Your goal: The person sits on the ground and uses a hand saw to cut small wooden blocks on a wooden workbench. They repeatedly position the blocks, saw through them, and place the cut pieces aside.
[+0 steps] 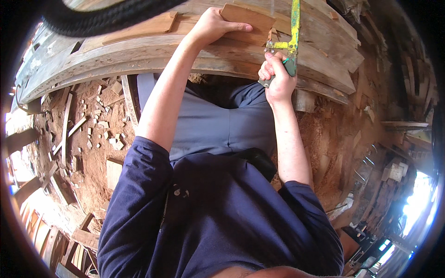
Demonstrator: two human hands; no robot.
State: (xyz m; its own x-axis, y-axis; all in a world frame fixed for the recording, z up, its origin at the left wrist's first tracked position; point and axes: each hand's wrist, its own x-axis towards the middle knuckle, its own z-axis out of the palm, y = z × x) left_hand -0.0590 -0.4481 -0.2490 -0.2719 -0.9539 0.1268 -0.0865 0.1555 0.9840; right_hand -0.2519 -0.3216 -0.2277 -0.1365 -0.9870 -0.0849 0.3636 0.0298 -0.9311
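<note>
My left hand [218, 28] holds a thin brown wooden board [248, 17] at the workbench's edge. Its thumb stretches along the face, while the other fingers are partly hidden. Around the green handle of a coping saw [295, 30], my right hand [280, 76] is closed. The saw has a yellow-green frame with worn paint and stands upright at the board's right end. Its thin blade is hard to make out, so I cannot tell whether it is in the wood. A small notch or chip of wood shows where the board meets the saw.
A workbench of thick planks [139, 52] curves across the top, bearing another flat wooden piece [143, 28]. Wood offcuts [104, 124] litter the sawdust-covered floor at the left. Stacked timber [398, 171] lies at the right. A black cable-like band [106, 19] crosses the upper left.
</note>
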